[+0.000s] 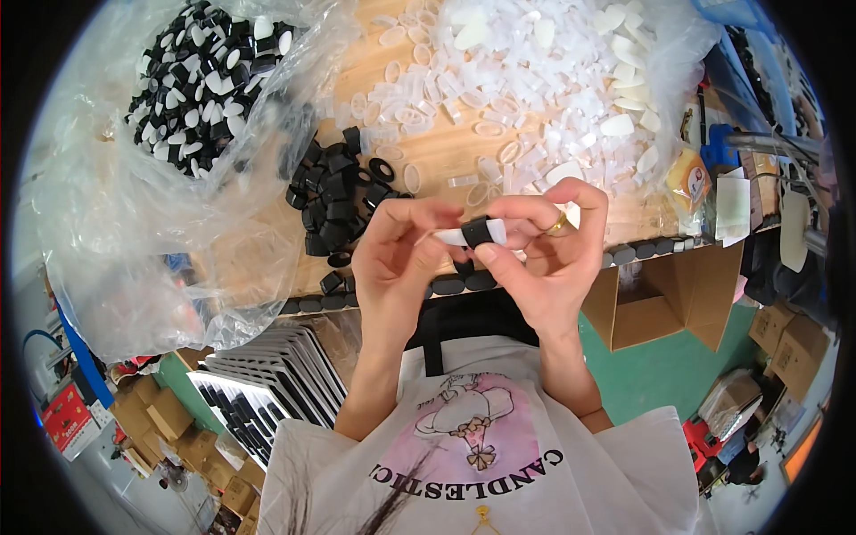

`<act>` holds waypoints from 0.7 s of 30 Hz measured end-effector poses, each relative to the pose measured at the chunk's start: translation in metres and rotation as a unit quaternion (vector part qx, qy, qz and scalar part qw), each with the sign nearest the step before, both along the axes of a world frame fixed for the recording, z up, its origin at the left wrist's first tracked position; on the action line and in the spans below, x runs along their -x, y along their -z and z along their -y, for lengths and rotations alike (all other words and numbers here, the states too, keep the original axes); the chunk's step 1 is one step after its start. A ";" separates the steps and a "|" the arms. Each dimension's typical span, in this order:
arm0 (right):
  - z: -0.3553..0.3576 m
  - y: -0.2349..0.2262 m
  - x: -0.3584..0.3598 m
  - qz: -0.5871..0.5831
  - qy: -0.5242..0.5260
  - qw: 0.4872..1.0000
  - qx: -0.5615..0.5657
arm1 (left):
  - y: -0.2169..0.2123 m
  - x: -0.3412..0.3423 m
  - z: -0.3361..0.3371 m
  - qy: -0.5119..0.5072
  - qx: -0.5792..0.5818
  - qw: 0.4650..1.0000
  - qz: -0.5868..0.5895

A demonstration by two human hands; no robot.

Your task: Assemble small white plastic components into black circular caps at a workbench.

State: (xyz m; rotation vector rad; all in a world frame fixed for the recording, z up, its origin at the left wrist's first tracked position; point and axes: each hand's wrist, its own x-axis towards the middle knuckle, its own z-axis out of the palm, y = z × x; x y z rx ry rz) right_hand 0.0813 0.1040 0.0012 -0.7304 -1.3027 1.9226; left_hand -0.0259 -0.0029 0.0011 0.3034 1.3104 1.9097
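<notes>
In front of my chest, both hands hold one small part over the table's near edge. It is a white, flat elongated plastic piece point(453, 237) with a black oval sleeve point(478, 231) around it. My left hand point(399, 245) pinches the left end of the white piece between thumb and fingers. The thumb and index finger of my right hand point(557, 254) close on the black sleeve and the right end; a ring sits on one of its fingers. Beyond my left hand lies a heap of loose black sleeves point(334, 187).
A clear plastic bag point(267, 169) at the left holds many black-and-white parts point(209, 85). Translucent oval rings point(410, 116) and white pieces point(629, 89) spread across the wooden table point(383, 58). Below the edge stand an open cardboard box point(655, 303) and stacked panels point(276, 370).
</notes>
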 end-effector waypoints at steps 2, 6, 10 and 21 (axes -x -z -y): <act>0.000 -0.003 0.000 -0.005 -0.007 0.999 -0.052 | -0.008 -0.004 -0.005 -0.011 0.002 1.000 -0.021; 0.002 -0.003 -0.002 -0.012 0.005 0.992 -0.124 | 0.003 -0.009 0.002 -0.010 0.017 0.999 -0.046; -0.001 -0.008 -0.004 -0.008 0.001 0.972 -0.233 | 0.000 -0.017 0.002 0.008 0.020 0.998 -0.058; -0.014 -0.009 0.001 -0.051 -0.032 0.915 -0.399 | 0.005 -0.009 0.001 -0.013 -0.031 0.998 -0.044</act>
